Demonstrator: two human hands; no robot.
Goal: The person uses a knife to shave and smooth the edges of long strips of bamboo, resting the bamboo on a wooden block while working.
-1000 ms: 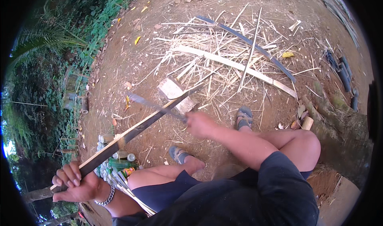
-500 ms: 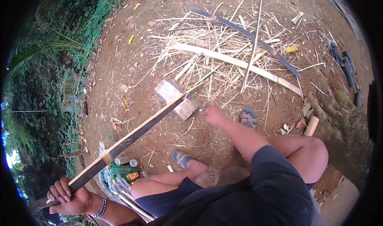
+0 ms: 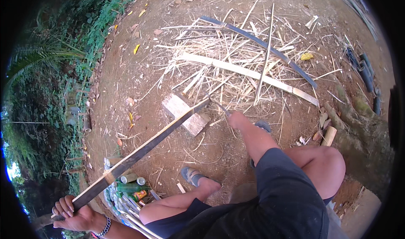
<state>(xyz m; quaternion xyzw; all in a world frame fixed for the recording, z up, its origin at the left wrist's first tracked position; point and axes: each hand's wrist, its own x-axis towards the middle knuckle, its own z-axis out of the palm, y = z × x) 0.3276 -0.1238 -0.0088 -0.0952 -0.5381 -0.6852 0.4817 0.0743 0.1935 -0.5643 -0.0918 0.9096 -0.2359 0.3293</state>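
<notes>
Left hand: closed around the near end of the strip, fingers over the top.
Cans and bottles: clustered on the ground below the strip.
Strip: split length, apparently bamboo; dark face, pale edge; slants from the left hand up to the wood block.
Wood block: on bare earth, under the strip's far end.
Splinter heap: pale, loose, beyond the block.
Knife: beside the strip's far end; contact cannot be told.
Right hand: closed on the knife's handle, which is mostly hidden.
Pale slat, dark slat: lying across the heap.
Knife step: judged to be paring the strip's edge, at the end of a stroke.
Next stroke: calls for a firm left grip, the strip braced on the block and the blade set shallow.
</notes>
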